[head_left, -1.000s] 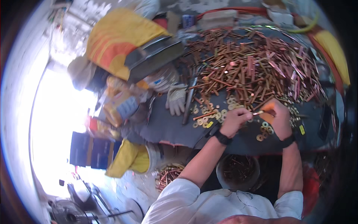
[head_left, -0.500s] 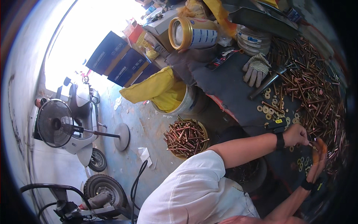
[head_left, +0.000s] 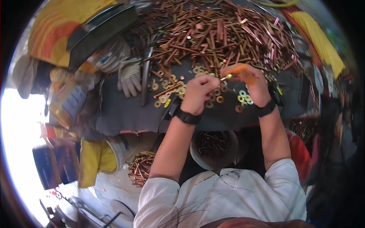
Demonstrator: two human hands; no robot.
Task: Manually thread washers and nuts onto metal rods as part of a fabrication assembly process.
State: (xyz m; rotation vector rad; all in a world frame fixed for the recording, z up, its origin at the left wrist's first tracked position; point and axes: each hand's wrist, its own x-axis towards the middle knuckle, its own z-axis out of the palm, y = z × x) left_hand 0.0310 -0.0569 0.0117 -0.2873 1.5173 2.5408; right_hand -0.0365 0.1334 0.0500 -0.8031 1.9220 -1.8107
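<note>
Above the dark work mat, my left hand (head_left: 199,93) is closed, its thumb and finger pinching a short coppery bolt (head_left: 227,77). My right hand (head_left: 253,83) meets it from the other side, fingers bent round the bolt's shiny end; something orange covers part of those fingers. Motion blur hides whether a washer or nut sits on the bolt. Beneath and around the hands lie loose brass-coloured washers (head_left: 219,99), with a few silvery ones (head_left: 242,93) beside my right wrist. A big heap of copper-coloured bolts (head_left: 213,36) spreads just beyond.
A striped work glove (head_left: 129,78) and a metal bar (head_left: 146,76) lie left of the washers. Below the mat's near edge stand a bucket holding dark bolts (head_left: 212,146) and a container of coppery bolts (head_left: 140,169). Yellow cloth (head_left: 88,163) drapes over another bucket at left.
The view has swung from the floor, fan and scooter at left round to the work mat, now facing it squarely. Both hands stay together over the washers.
</note>
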